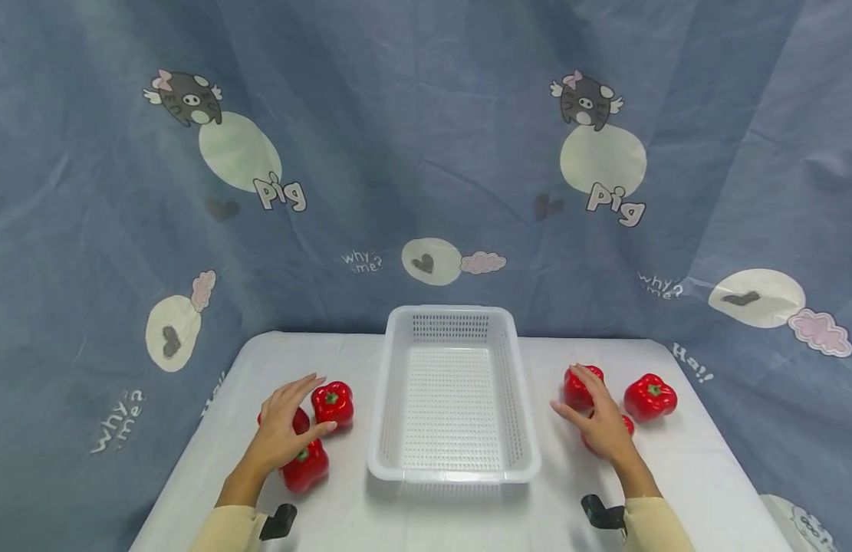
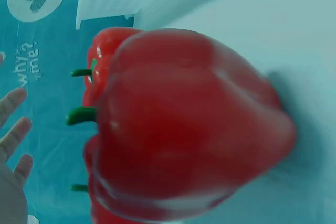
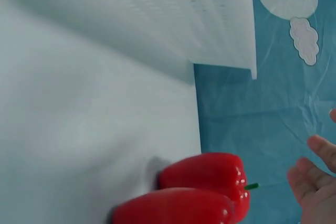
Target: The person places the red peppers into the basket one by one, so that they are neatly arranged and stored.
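Tabletop (image 1: 412, 521) space is decent from where I'm standing: white surface runs between the perforated white plastic basket (image 1: 453, 476) and the peppers on either side, wider on the right, plus a strip in front. Basket's far rim shows above the table's back edge. The outermost right-hand bell pepper (image 1: 650, 397) sits close to the table's right edge.

Fingers are spread wide on both hands, thumbs well apart. Left hand (image 1: 284, 425) is over the left trio of red peppers: one by the fingertips and thumb (image 1: 332, 405), one below the thumb (image 1: 307, 468), and one mostly hidden behind the hand (image 1: 301, 421). Right hand (image 1: 601, 422) covers parts of two others, a rear one (image 1: 577, 391) and a nearer one (image 1: 629, 424). Can't tell if either hand is actually touching. Wrist views only catch bits of fingers at the edges, and in the left one a single blurry pepper blocks most of the others.

Around all that: a blue pig-print cloth (image 1: 426, 138) right behind the table, yellow sleeves (image 1: 228, 529) cut off at the bottom, and a black wrist mount (image 1: 279, 521) poking inward on each arm.
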`<state>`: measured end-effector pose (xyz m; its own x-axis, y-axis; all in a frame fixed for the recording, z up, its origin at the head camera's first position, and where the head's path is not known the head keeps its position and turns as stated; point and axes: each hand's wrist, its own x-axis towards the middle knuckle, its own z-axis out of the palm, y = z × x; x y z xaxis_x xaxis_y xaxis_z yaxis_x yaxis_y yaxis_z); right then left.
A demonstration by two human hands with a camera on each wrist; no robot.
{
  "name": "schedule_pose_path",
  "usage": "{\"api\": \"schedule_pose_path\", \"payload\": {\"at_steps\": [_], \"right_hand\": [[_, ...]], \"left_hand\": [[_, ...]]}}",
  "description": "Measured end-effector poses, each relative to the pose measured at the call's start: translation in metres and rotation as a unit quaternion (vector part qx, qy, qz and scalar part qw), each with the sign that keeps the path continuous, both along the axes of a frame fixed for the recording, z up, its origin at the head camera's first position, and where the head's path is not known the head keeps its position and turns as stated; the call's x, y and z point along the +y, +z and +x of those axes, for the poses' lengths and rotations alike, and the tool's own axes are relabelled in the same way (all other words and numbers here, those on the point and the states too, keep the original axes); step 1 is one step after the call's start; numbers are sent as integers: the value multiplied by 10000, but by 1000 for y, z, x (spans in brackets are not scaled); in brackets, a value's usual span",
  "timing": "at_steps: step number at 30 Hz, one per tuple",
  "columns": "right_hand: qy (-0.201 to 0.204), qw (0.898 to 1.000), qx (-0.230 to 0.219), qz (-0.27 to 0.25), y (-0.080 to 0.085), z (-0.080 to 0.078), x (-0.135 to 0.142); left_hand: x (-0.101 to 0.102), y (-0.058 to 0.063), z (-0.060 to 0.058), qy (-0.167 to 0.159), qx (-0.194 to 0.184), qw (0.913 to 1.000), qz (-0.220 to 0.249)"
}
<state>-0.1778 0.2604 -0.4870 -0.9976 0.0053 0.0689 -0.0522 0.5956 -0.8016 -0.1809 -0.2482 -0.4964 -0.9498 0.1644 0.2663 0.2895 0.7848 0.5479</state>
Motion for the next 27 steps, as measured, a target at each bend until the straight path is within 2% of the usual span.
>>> {"api": "schedule_pose_path", "payload": {"at_steps": [9, 13, 18, 24, 27], "right_hand": [[22, 9975, -211, -680, -13, 12, -7], [77, 9938, -185, -1092, -21, 16, -13], [167, 9866, -337, -1588, -32, 20, -21], [-19, 9784, -691, -1949, -44, 19, -36], [-158, 9759, -779, -2033, -47, 19, -40]], "left_hand": [[2, -15, 17, 455, -415, 9977, 269], [3, -20, 25, 687, -491, 9956, 417], [4, -26, 31, 824, -660, 9924, 639], [3, -30, 38, 1005, -826, 9879, 840], [5, -32, 41, 1156, -1075, 9832, 918]]}}
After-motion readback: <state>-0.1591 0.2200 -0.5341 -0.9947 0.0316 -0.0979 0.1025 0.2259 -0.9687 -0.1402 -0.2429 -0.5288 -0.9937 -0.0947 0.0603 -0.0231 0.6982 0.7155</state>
